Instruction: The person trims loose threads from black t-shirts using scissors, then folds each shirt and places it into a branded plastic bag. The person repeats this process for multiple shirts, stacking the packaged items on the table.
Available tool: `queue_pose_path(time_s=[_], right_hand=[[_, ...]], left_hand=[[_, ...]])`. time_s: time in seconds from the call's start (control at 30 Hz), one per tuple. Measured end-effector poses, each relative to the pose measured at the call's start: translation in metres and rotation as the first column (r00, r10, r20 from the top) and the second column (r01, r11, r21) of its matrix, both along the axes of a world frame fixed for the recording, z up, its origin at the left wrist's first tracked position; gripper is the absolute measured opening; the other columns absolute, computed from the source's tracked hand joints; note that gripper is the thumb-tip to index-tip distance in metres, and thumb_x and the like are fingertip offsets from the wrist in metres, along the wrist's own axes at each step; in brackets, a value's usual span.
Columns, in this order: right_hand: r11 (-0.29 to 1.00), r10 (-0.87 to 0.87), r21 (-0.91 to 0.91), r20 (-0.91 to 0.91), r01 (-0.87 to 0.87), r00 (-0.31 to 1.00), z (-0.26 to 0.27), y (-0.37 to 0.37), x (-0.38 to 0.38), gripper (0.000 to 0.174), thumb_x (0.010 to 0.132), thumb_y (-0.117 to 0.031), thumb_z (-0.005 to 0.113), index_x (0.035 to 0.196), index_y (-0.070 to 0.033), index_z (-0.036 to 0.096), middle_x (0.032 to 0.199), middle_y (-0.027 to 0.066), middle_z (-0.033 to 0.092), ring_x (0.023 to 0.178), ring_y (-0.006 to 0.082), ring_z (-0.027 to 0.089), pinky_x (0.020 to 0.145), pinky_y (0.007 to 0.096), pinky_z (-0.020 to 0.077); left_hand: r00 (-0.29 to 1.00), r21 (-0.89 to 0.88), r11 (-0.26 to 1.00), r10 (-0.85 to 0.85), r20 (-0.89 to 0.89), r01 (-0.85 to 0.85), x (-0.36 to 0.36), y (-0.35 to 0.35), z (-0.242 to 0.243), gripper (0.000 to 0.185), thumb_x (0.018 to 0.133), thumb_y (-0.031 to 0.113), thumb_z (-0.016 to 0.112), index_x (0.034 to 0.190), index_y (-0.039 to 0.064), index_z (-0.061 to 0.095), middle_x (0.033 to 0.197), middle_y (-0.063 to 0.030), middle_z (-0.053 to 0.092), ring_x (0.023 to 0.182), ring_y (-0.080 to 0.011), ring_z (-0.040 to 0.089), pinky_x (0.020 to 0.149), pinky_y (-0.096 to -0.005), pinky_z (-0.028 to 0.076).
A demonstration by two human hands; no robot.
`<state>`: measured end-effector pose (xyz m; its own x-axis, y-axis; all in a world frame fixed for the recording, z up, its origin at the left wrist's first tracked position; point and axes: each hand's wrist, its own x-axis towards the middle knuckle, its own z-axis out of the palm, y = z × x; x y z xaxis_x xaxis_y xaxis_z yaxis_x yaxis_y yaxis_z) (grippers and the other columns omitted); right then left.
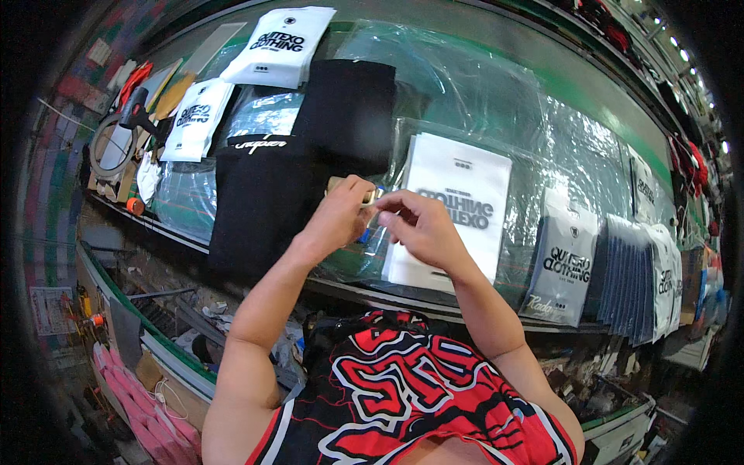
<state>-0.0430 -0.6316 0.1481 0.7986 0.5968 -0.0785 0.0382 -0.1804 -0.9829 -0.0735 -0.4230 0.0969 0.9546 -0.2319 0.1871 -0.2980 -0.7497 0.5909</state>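
Observation:
My left hand (pixel 349 210) is closed around a small tan roll (pixel 369 195), which looks like tape. Something blue (pixel 365 235) shows just below it. My right hand (pixel 421 224) is beside the left, its thumb and fingers curled near the roll. Whether they pinch anything is too small to tell. Left of the hands lies a folded black garment (pixel 261 203) with white lettering, and another folded black garment (pixel 351 110) lies behind it. Partly under my right hand is a stack of white printed plastic bags (pixel 465 174).
Clear plastic sheets (pixel 465 81) cover much of the green table. A packed grey garment (pixel 562 258) and a row of packed garments (pixel 628 279) are at the right. White printed packs (pixel 282 46) lie at the back left, near a tape dispenser (pixel 136 113).

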Motion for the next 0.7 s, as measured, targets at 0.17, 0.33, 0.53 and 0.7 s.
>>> queue_pose_path(time_s=[0.17,0.33,0.53,0.7], right_hand=[[0.998,-0.025,-0.068,-0.105,0.018,0.994,-0.084,0.043,0.018,0.024,0.096,-0.014,0.068,0.114,0.002,0.069,0.088,0.0068,0.072,0.074,0.0119,0.065,0.067,0.0283,0.0532],[0.992,-0.119,-0.013,0.132,0.122,0.984,-0.105,0.114,0.019,0.027,0.093,-0.014,0.071,0.115,0.002,0.068,0.093,0.0107,0.071,0.081,0.0195,0.068,0.077,0.0328,0.0555],[0.944,-0.297,-0.036,0.34,0.329,0.892,-0.106,0.183,0.03,0.056,0.085,-0.026,0.083,0.128,0.002,0.06,0.111,0.0127,0.061,0.097,0.0224,0.062,0.089,0.0354,0.0526],[0.95,-0.306,0.021,0.284,0.313,0.909,-0.105,0.192,0.0,0.074,0.078,-0.035,0.09,0.133,0.001,0.057,0.109,0.0098,0.059,0.098,0.0191,0.059,0.09,0.0354,0.0519]], left_hand=[[0.975,0.123,0.97,0.2,0.1,-0.211,0.011,0.065,0.033,0.022,0.09,0.009,0.07,0.11,0.001,0.067,0.107,-0.0173,0.065,0.107,-0.0382,0.061,0.094,-0.0454,0.05],[0.941,0.37,0.871,0.255,0.223,-0.324,0.029,0.144,0.02,0.023,0.093,0.006,0.062,0.115,0.004,0.069,0.12,-0.013,0.062,0.12,-0.0336,0.057,0.107,-0.0496,0.041],[0.967,0.396,0.889,0.255,-0.013,-0.229,0.042,0.187,0.027,0.028,0.089,0.013,0.071,0.116,0.005,0.069,0.119,-0.0118,0.062,0.126,-0.0328,0.053,0.109,-0.0513,0.036],[0.987,0.215,0.974,0.103,-0.12,-0.075,0.036,0.199,0.073,0.025,0.085,0.013,0.075,0.107,0.002,0.068,0.108,-0.0175,0.066,0.108,-0.0399,0.061,0.095,-0.0479,0.046]])
